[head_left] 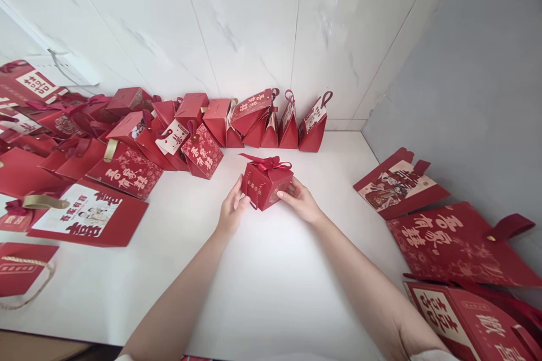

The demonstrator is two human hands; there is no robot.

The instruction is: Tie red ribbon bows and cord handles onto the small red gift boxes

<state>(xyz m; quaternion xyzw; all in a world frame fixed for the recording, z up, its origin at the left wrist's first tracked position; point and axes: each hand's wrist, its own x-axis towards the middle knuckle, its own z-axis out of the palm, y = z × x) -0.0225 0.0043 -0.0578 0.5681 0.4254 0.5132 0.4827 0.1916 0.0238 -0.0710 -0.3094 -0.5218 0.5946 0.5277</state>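
A small red gift box (267, 187) with gold print is in the middle of the white table, a dark red ribbon bow (270, 163) tied on its top. My left hand (234, 204) has its fingers and thumb on the box's left side, by a thin twisted cord hanging there. On the opposite side, my right hand (300, 199) grips the box, its thumb on the front face and its fingers partly hidden behind the right edge. Between them the two hands hold the box upright. Whether its base touches the table I cannot tell.
Several red gift boxes (202, 152) crowd the left side and line the tiled wall (254, 28). A larger red box with a printed couple (91, 211) lies at left. Along the right edge, by the grey wall (474, 79), are red gift bags (457, 242). The white table (254, 287) has its front edge below.
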